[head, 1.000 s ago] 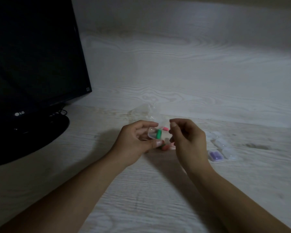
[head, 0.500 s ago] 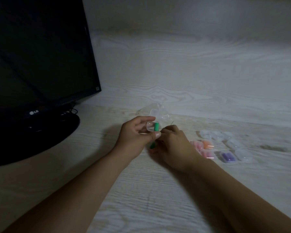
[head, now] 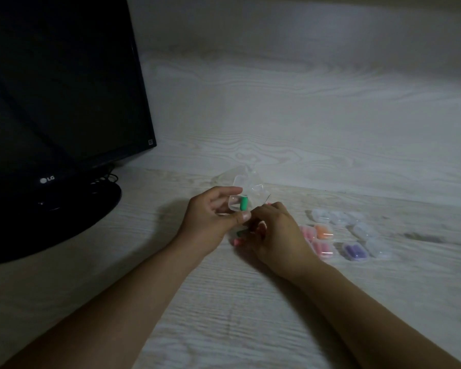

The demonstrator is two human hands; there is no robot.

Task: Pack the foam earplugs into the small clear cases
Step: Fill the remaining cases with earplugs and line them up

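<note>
Earplug, green foam cylinder (head: 243, 203), stands upright in the small clear plastic case (head: 237, 204) your left hand (head: 213, 221) pinches | second green earplug (head: 240, 233) lies just below, nearest your right hand (head: 276, 233) | right grip curled over it, closure hidden | filled cases (head: 353, 251) on table (head: 224, 315), right.

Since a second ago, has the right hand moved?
Yes. The right hand has dropped from beside the held clear case down to the loose earplugs on the table.

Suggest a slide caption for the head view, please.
Left hand holds a clear case with a green earplug.
</note>
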